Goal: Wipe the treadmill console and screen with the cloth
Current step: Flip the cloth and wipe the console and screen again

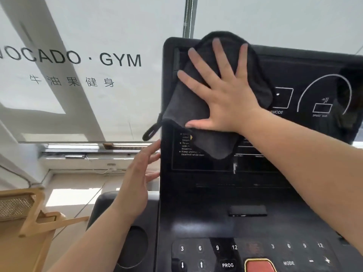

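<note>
A black treadmill console (255,193) fills the right half of the view, its dark screen (306,79) on the upper part. My right hand (222,95) lies flat with fingers spread on a dark grey cloth (188,107), pressing it against the screen's upper left corner. The cloth has a hanging loop (151,131) that sticks out past the console's left edge. My left hand (135,185) is held beside the console's left edge, fingers apart, fingertips at or touching that edge, holding nothing.
Number keys, PROG and MODE buttons (227,265) and a red stop button (259,266) run along the console's lower part. A round cup holder (133,246) sits at lower left. A wooden rack (29,211) stands far left. A window with GYM lettering (119,59) is behind.
</note>
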Motion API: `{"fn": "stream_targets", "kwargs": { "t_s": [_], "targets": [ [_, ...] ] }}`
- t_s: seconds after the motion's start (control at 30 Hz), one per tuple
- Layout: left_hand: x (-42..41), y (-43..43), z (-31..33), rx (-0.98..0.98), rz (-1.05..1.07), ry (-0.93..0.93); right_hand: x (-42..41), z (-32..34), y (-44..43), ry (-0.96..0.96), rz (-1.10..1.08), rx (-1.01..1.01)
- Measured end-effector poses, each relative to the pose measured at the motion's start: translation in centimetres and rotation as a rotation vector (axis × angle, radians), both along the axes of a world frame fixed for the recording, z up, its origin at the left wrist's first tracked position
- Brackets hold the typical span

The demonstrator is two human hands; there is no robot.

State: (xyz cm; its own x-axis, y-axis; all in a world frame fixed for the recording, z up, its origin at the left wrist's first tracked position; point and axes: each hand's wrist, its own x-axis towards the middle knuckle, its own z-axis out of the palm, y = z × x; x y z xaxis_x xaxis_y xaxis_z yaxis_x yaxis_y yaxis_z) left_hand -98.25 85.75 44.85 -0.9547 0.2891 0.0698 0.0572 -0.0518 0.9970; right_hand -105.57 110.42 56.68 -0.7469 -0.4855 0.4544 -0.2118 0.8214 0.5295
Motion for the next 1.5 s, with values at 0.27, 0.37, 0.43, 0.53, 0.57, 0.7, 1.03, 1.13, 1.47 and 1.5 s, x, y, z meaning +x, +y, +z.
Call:
{"fn": "stream_targets", "kwargs": {
  "t_s": [0.27, 0.37, 0.43, 0.53, 0.57, 0.7, 1.03, 1.13, 1.47, 1.5],
  "targets": [
    [0.2, -0.3, 0.2, 0.165, 0.017, -0.138, 0.8, -2.0, -1.0, -0.01, 0.055, 0.079],
    [-0.2, -0.6, 0.3, 0.192, 0.027, -0.194, 3.4, -7.4, 0.1, -0.07, 0.194, 0.172],
    [-0.2, -0.3, 0.3, 0.153, 0.037, -0.187, 5.3, -10.9, 0.8, -0.114, 0.255, 0.203],
    [0.0, 0.2, 0.3, 0.078, 0.025, -0.138, 6.3, -12.5, 1.6, -0.162, 0.29, 0.209],
    [0.0, 0.3, 0.4, 0.06, 0.018, -0.122, 6.0, -12.0, 1.7, -0.166, 0.297, 0.208],
    [0.0, 0.5, 0.8, 0.057, 0.022, -0.108, 2.7, -6.1, 1.0, -0.064, 0.19, 0.089],
    [0.3, 0.4, 0.8, 0.142, 0.153, -0.131, -0.6, -0.2, -1.1, 0.007, 0.107, 0.114],
    [0.1, 0.7, 0.3, 0.063, 0.226, -0.054, 1.7, -5.0, -0.9, -0.062, 0.212, 0.184],
    [-0.4, 1.3, 1.0, -0.024, 0.095, 0.052, 4.1, -6.2, 3.6, 0.042, -0.093, -0.236],
    [-0.5, 1.2, 1.0, -0.02, 0.089, 0.038, 3.4, -4.7, 3.2, 0.059, -0.147, -0.298]
  ]
}}
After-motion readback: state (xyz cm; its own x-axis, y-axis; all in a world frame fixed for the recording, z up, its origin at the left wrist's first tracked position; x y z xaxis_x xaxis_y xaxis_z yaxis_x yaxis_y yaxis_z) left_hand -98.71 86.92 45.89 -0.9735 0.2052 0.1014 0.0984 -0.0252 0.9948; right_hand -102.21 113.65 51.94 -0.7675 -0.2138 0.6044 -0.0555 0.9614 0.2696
